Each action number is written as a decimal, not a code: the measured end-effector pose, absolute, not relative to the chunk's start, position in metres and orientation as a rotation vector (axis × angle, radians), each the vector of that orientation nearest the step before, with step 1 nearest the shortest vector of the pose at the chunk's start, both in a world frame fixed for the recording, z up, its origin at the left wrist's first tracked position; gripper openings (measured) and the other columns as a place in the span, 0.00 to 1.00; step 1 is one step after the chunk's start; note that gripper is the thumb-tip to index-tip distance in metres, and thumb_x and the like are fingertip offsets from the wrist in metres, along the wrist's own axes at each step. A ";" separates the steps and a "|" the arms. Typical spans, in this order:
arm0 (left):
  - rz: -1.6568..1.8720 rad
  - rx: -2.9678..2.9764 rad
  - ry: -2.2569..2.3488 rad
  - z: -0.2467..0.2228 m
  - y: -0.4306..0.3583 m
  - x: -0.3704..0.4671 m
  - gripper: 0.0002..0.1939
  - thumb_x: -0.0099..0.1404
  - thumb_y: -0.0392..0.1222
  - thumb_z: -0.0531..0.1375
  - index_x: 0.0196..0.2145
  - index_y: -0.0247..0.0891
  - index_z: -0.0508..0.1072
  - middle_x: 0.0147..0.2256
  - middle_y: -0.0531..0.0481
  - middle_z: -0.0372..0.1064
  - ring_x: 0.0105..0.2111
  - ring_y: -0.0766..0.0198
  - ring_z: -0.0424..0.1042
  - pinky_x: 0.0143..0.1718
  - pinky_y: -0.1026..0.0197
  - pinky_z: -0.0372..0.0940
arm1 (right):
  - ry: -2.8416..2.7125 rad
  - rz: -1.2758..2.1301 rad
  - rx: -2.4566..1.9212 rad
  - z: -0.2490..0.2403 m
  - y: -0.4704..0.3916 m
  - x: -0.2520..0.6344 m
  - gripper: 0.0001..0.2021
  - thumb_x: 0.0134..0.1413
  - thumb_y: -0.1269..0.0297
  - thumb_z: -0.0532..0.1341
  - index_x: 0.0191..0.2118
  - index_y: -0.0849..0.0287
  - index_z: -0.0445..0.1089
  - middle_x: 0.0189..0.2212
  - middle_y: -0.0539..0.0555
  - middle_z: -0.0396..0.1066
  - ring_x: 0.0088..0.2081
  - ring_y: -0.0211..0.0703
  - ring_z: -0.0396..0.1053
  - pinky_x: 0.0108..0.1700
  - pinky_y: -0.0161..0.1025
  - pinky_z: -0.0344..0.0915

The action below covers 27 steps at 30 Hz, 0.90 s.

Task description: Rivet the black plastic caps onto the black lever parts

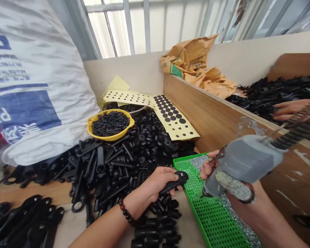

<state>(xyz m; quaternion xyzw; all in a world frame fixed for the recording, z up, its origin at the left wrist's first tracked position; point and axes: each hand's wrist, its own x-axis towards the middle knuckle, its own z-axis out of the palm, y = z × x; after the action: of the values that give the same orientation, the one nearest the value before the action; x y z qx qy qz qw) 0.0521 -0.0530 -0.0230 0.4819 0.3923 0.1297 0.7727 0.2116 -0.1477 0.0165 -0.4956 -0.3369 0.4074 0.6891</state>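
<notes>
Pinching between thumb and fingers, the left hand (165, 179) has hold of a long black plastic part with a rounded end (181, 177), lifted at the left rim of a bright green perforated plastic tray (209, 215). From where I stand, the right hand (207, 169) is wrapped around a bulky grey powered driver (250, 158), much of the palm hidden behind it; the dark tip points down over the tray. Small silver-coloured metal pieces (239, 217) lie along the tray's right side.

Just below the left hand, stubby black cylinders (155, 231) sit in rough rows. Beyond it spreads a heap of loose black plastic parts (113, 163), with a yellow plastic basket (111, 138) of black screw-like pieces behind. Over the wooden partition (196, 108), a co-worker's hand (290, 108) reaches to another black pile (286, 91); I can't tell whether it grips anything.
</notes>
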 end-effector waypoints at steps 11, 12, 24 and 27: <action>0.201 1.100 0.839 -0.022 -0.057 0.058 0.13 0.45 0.44 0.61 0.28 0.32 0.73 0.20 0.51 0.69 0.16 0.71 0.61 0.17 0.68 0.57 | -0.691 0.875 -1.065 0.013 -0.093 0.207 0.22 0.33 0.49 0.71 0.32 0.56 0.66 0.16 0.46 0.66 0.18 0.39 0.64 0.21 0.37 0.60; 0.199 1.100 0.834 -0.022 -0.057 0.057 0.13 0.45 0.44 0.60 0.28 0.32 0.73 0.20 0.52 0.69 0.16 0.71 0.61 0.17 0.68 0.57 | -0.699 0.872 -1.051 0.011 -0.088 0.207 0.21 0.33 0.50 0.70 0.32 0.56 0.66 0.15 0.45 0.65 0.17 0.38 0.63 0.21 0.37 0.60; 0.126 1.156 0.856 -0.032 -0.053 0.056 0.11 0.49 0.42 0.59 0.28 0.32 0.74 0.21 0.53 0.66 0.17 0.72 0.60 0.17 0.69 0.56 | -0.728 0.837 -0.980 -0.009 -0.073 0.199 0.19 0.36 0.52 0.70 0.33 0.54 0.66 0.17 0.43 0.63 0.17 0.37 0.61 0.21 0.38 0.62; 0.137 1.154 0.856 -0.031 -0.054 0.056 0.11 0.49 0.41 0.59 0.29 0.32 0.75 0.21 0.53 0.66 0.17 0.72 0.59 0.17 0.69 0.57 | -0.718 0.839 -0.983 -0.011 -0.071 0.198 0.19 0.37 0.50 0.69 0.33 0.53 0.65 0.16 0.43 0.63 0.17 0.38 0.61 0.21 0.39 0.63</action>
<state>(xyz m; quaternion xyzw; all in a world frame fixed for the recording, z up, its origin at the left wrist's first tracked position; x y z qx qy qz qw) 0.0564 -0.0535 -0.0309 0.5284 0.3916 0.0626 0.7507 0.1979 -0.0709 -0.0107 -0.4480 -0.3270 0.3825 0.7389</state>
